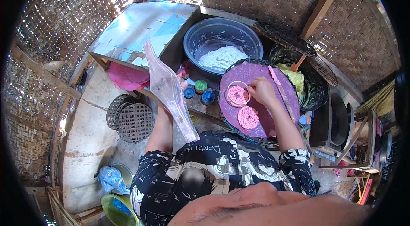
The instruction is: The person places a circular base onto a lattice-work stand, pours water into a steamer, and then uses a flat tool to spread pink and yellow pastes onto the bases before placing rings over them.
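Observation:
My left hand [183, 82] grips a long wooden tool [168, 88], wide in the middle and narrow at both ends, held upright at a tilt; most of the hand is behind it. My right hand [262, 90] is over a round purple cloth-like surface [264, 117], fingers curled at the right edge of a pale ring [231, 89]. Whether the fingers grip the ring is hidden. Pink noodle-like strands [238, 95] lie inside the ring. Below it rests a loose disc of pink strands [248, 117]. A stick smeared with pink [282, 94] lies along the surface's right side.
Behind stands a large grey basin [192, 38] holding white dough or flour paste [222, 58]. Small pots of blue [208, 97] and green colour [200, 85] stand left of the round surface. A dark container [315, 91] with yellow-green stuff is at right. Woven baskets [134, 122] sit low left.

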